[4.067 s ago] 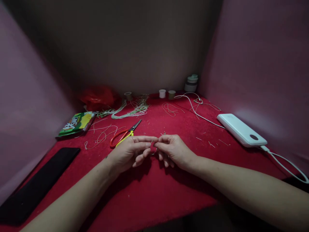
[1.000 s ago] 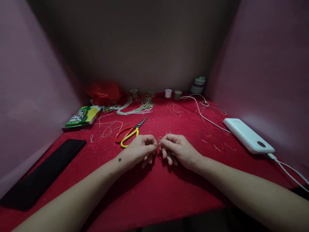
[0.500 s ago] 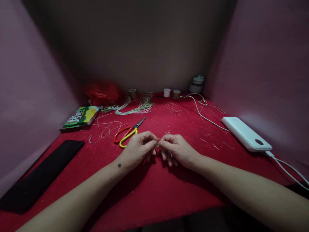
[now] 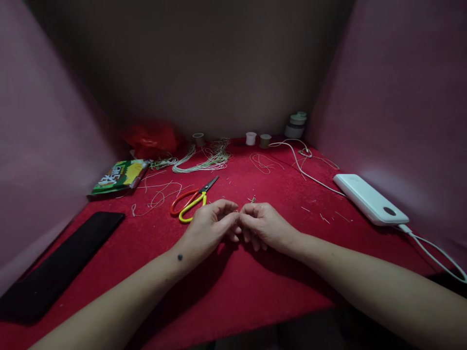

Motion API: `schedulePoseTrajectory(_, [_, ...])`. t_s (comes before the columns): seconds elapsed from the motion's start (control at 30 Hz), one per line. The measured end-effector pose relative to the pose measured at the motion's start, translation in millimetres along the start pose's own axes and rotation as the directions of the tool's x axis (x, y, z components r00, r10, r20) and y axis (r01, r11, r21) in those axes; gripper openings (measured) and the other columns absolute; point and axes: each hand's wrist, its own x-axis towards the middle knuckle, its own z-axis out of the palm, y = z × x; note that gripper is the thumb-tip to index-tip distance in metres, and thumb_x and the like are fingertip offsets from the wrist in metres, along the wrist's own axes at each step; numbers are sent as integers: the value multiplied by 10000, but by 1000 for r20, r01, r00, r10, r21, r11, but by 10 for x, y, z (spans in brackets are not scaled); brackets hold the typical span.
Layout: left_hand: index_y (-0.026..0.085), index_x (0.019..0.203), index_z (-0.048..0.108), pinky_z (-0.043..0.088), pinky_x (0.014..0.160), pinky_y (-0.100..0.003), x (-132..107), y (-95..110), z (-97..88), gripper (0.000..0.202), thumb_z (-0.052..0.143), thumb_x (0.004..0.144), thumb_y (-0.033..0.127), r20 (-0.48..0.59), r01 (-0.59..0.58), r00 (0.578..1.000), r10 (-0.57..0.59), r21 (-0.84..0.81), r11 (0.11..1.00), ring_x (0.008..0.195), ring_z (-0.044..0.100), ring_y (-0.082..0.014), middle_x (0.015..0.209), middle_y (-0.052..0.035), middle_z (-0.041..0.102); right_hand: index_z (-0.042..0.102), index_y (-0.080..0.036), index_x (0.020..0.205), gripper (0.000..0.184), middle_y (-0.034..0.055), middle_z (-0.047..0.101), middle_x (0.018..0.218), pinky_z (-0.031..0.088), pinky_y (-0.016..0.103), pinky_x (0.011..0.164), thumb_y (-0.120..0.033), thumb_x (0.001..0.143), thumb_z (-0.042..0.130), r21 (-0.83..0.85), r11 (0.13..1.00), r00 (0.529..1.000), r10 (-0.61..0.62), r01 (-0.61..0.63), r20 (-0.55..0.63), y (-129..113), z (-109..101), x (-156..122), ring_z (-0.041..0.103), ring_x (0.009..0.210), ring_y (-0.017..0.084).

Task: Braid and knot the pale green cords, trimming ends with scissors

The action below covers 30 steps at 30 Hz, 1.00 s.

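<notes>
My left hand (image 4: 209, 228) and my right hand (image 4: 264, 224) meet fingertip to fingertip just above the red cloth (image 4: 233, 282) at the middle of the table. Both hands are closed in a pinch, fingers curled under. Whatever sits between the fingertips is hidden now; it is too small to name. Red and yellow handled scissors (image 4: 191, 200) lie just beyond my left hand, blades pointing to the back right.
A white power bank (image 4: 370, 198) with a cable lies at right. A black flat case (image 4: 58, 265) lies at left, a green snack packet (image 4: 118, 176) behind it. Bundled cords (image 4: 204, 158), loose thread scraps, small spools (image 4: 250, 138), a red bag (image 4: 151, 136) and a jar (image 4: 295, 125) line the back.
The fingertips have closed tighter together and a small thread loop seen between them half a second ago is hidden. Earlier my left fingers were stretched; now they are curled.
</notes>
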Motion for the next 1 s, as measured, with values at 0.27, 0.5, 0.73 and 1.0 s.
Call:
schedulePoseTrajectory(0.27, [147, 809, 609, 452, 393, -199, 4, 75, -61, 161, 577, 799, 304, -20, 41, 999, -40, 76, 996, 407, 558, -108, 516, 22, 598, 508, -167, 696, 250, -62, 494, 451, 250, 145, 260, -290, 900, 434, 3, 1000, 999, -23, 23, 30, -15, -4, -18, 394, 276, 44])
schedulePoseTrajectory(0.5, [145, 780, 673, 337, 362, -172, 12, 123, -127, 141, 616, 760, 272, -89, -22, 995, 37, 159, 987, 368, 441, -66, 479, 49, 555, 494, -170, 700, 206, -66, 509, 448, 265, 138, 269, -235, 887, 434, -1, 1000, 999, -24, 24, 25, 22, 4, -14, 399, 278, 41])
schedulePoseTrajectory(0.73, [149, 723, 712, 462, 622, -178, 14, 119, -114, 63, 656, 698, 165, -122, -221, 957, 264, 284, 933, 640, 587, -91, 673, 15, 686, 534, -162, 750, 150, -70, 503, 444, 275, 134, 276, -159, 853, 424, -23, 999, 998, -30, 31, 57, 38, -8, 10, 417, 287, 45])
schedulePoseTrajectory(1.0, [143, 749, 686, 430, 505, -153, 29, 71, -95, 93, 599, 726, 119, -61, -211, 970, 235, 265, 941, 514, 539, -60, 590, 40, 634, 507, -163, 732, 169, -73, 487, 438, 273, 138, 286, -146, 873, 415, -29, 1000, 998, -10, 12, 63, 8, 14, 5, 413, 289, 45])
